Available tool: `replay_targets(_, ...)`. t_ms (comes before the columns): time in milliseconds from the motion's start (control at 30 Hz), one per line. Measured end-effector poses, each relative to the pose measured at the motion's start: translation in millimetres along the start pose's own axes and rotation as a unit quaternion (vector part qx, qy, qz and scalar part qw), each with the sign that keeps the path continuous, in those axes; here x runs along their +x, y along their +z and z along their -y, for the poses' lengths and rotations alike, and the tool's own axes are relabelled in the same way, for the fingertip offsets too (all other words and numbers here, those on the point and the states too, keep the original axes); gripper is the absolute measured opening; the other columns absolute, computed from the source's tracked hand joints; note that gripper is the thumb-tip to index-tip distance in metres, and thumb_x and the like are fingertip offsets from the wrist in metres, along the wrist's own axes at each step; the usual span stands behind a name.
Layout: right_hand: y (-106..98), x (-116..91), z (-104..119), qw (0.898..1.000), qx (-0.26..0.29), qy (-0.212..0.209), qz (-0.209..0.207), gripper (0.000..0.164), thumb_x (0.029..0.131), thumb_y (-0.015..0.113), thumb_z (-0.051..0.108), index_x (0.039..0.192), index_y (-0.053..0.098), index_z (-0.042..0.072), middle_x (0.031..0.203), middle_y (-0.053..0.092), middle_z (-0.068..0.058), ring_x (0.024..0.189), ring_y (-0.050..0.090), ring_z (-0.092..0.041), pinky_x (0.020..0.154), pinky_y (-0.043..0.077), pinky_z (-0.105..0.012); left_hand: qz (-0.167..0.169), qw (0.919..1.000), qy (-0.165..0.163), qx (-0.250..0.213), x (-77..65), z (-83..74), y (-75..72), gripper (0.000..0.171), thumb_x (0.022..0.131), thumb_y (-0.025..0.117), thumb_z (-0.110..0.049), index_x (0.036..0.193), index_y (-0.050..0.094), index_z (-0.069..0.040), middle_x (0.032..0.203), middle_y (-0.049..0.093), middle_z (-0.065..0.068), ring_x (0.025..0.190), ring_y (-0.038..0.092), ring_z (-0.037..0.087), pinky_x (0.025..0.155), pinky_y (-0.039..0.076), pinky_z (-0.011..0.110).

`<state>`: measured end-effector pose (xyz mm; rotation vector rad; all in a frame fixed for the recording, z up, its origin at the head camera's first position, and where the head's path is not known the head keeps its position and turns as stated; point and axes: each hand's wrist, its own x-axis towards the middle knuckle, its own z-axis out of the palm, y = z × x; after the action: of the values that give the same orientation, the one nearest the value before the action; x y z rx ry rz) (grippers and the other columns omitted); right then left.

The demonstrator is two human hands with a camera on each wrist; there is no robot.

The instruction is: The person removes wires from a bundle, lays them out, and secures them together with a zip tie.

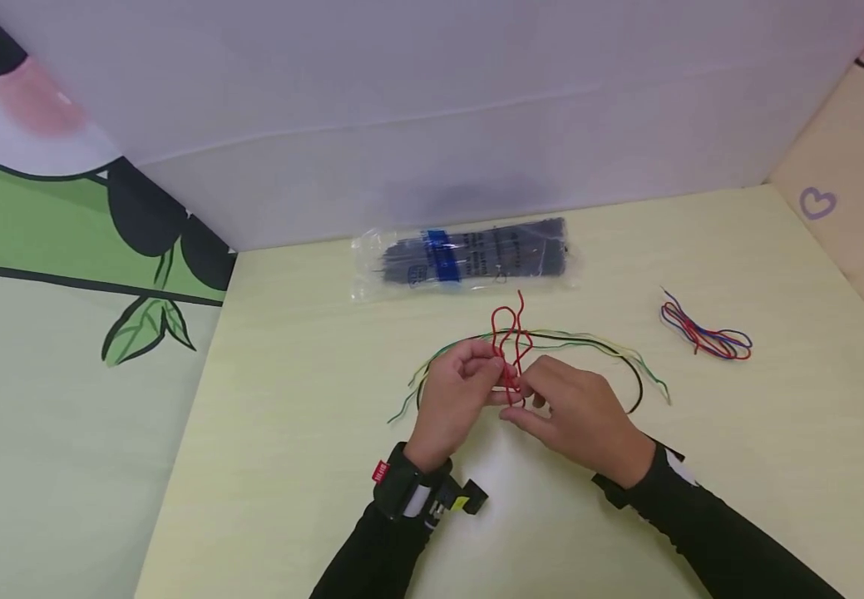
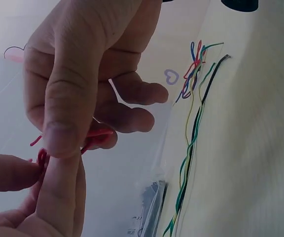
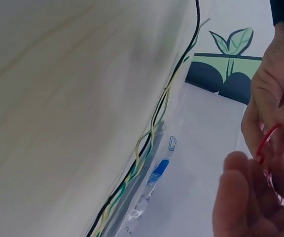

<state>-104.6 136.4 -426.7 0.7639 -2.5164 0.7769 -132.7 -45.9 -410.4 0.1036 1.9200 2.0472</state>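
Note:
A red wire (image 1: 505, 320), bent into several loops with one end sticking up, is held between both hands above the table. My left hand (image 1: 456, 389) pinches it; the thumb and a finger close on a small red loop (image 2: 42, 158) in the left wrist view. The right hand (image 1: 580, 409) meets the left from the right side, its thumb and index finger on the lower part of the wire. Fingers hide much of that part. Behind the hands, a long black wire (image 1: 635, 387) lies in an arc on the table, with green and yellow wires (image 3: 144, 143) twisted loosely along it.
A clear plastic bag (image 1: 469, 254) of dark thin strips with a blue band lies near the white back panel (image 1: 439, 150). To the right rests a bundle of red and blue wire (image 1: 704, 331). The pale table (image 1: 267, 466) carries everything; a printed panel stands right.

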Motion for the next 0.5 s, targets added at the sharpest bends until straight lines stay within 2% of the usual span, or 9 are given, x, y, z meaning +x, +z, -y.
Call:
replay_targets(100, 0, -1, -1, 1.000, -0.016, 0.008, -0.006, 0.012, 0.079, 0.073, 0.021, 0.079, 0.061, 0.017, 0.086, 0.060, 0.005, 0.070, 0.057, -0.004, 0.055, 0.045, -0.021, -0.008, 0.9997, 0.020, 0.013, 0.7, 0.7, 0.6, 0.013, 0.096, 0.056, -0.007, 0.105, 0.062, 0.001, 0.088, 0.067, 0.017, 0.074, 0.073, 0.020, 0.072, 0.061, 0.039)
replay_targets(167, -4, -1, -4, 1.000, -0.014, 0.020, -0.017, 0.005, 0.078, 0.065, 0.013, 0.076, 0.063, 0.016, 0.093, 0.062, 0.003, 0.077, 0.059, -0.007, 0.059, 0.047, -0.024, -0.026, 0.9980, 0.038, 0.043, 2.6, 0.5, -1.1, 0.013, 0.096, 0.052, -0.006, 0.103, 0.063, -0.002, 0.080, 0.062, 0.014, 0.070, 0.069, 0.019, 0.071, 0.061, 0.038)
replay_targets(233, -12, 0, -8, 0.999, 0.020, 0.041, -0.028, 0.011, 0.079, 0.060, 0.008, 0.073, 0.063, 0.017, 0.100, 0.063, 0.002, 0.087, 0.059, -0.009, 0.067, 0.047, -0.023, -0.055, 0.9931, 0.058, 0.086, 5.0, -0.3, -6.9, 0.017, 0.096, 0.048, -0.006, 0.102, 0.065, -0.007, 0.076, 0.057, 0.010, 0.068, 0.067, 0.018, 0.069, 0.061, 0.035)
replay_targets(300, -22, 0, -13, 0.994, 0.083, 0.054, -0.050, 0.020, 0.078, 0.057, 0.001, 0.071, 0.061, 0.018, 0.106, 0.064, -0.002, 0.098, 0.059, -0.012, 0.079, 0.047, -0.021, -0.084, 0.9847, 0.072, 0.134, 7.8, -1.0, -16.8, 0.019, 0.098, 0.049, -0.009, 0.104, 0.067, -0.010, 0.075, 0.055, 0.009, 0.067, 0.064, 0.019, 0.066, 0.059, 0.030)
replay_targets(367, -32, 0, -18, 0.982, 0.164, 0.057, -0.077, 0.028, 0.077, 0.053, -0.007, 0.068, 0.058, 0.020, 0.111, 0.063, -0.006, 0.108, 0.058, -0.014, 0.090, 0.045, -0.018, -0.109, 0.9746, 0.087, 0.175, 9.8, -0.8, -29.1, 0.018, 0.099, 0.053, -0.013, 0.105, 0.070, -0.012, 0.078, 0.059, 0.008, 0.068, 0.061, 0.019, 0.064, 0.055, 0.028)
replay_targets(433, -39, -1, -21, 0.963, 0.249, 0.038, -0.092, 0.033, 0.077, 0.050, -0.014, 0.070, 0.058, 0.018, 0.110, 0.063, -0.010, 0.114, 0.058, -0.017, 0.095, 0.043, -0.018, -0.130, 0.9667, 0.088, 0.202, 10.2, -0.4, -40.9, 0.017, 0.098, 0.058, -0.019, 0.105, 0.072, -0.012, 0.083, 0.065, 0.009, 0.071, 0.060, 0.018, 0.062, 0.048, 0.026)
replay_targets(500, -43, -1, -23, 0.943, 0.321, 0.012, -0.088, 0.035, 0.080, 0.047, -0.019, 0.075, 0.060, 0.013, 0.105, 0.064, -0.010, 0.116, 0.060, -0.020, 0.099, 0.045, -0.022, -0.158, 0.9625, 0.076, 0.207, 9.4, 0.7, -50.2, 0.016, 0.097, 0.062, -0.023, 0.102, 0.074, -0.013, 0.085, 0.067, 0.008, 0.072, 0.057, 0.019, 0.061, 0.044, 0.024)
